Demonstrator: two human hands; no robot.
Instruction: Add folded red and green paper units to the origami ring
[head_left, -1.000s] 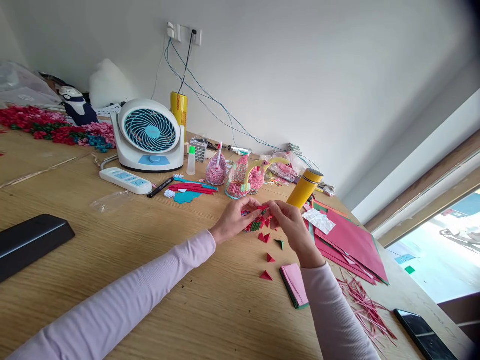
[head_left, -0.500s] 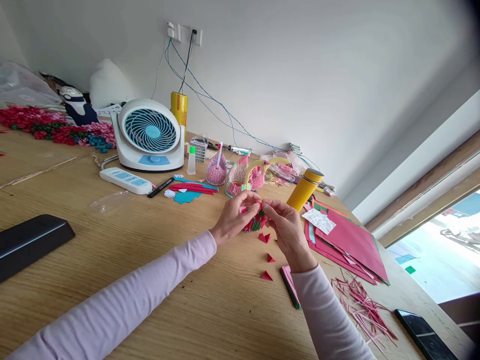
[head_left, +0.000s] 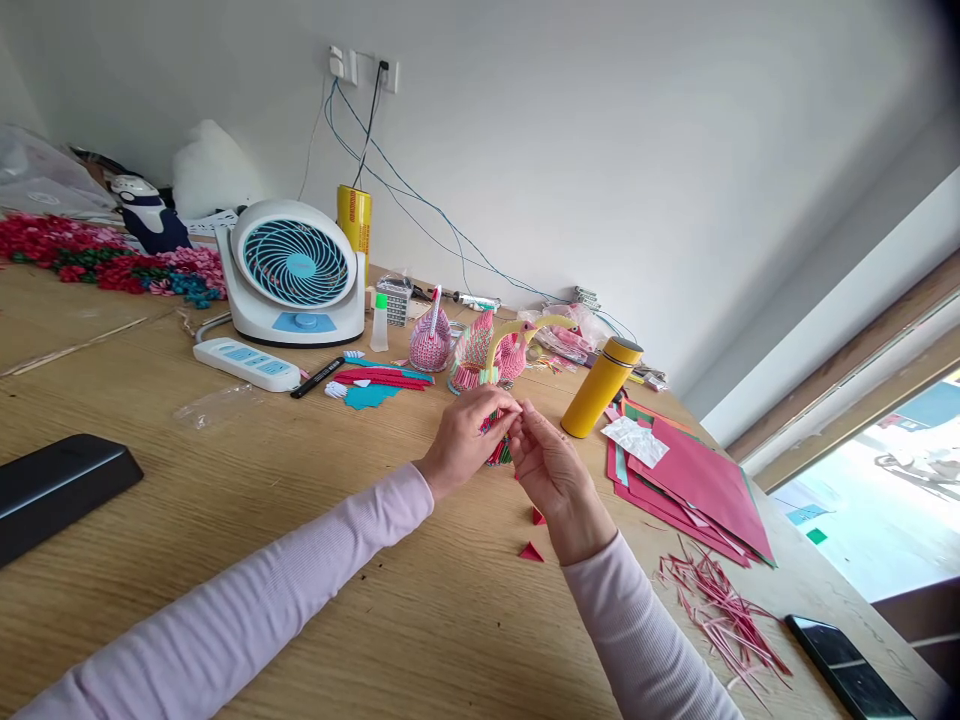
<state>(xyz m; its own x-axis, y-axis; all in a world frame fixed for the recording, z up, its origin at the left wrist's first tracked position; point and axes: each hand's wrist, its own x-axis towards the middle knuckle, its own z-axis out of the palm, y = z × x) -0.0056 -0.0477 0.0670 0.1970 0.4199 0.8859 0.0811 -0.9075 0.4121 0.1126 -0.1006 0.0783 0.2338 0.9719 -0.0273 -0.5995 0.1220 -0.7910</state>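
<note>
While both hands meet just in front of the yellow flask [head_left: 600, 386], the left hand [head_left: 463, 440] and right hand [head_left: 550, 468] pinch a small red-and-green folded paper model [head_left: 498, 447] between their fingertips, just above the surface [head_left: 300, 480]. Loose red paper triangles [head_left: 532, 551] lie nearer than the flask, below the right wrist; red paper sheets [head_left: 694, 480] lie beside the flask.

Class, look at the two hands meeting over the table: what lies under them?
Under the left hand and right hand sits a red-and-green folded-paper piece on the wooden table. Most of it is covered by the fingers.
</note>
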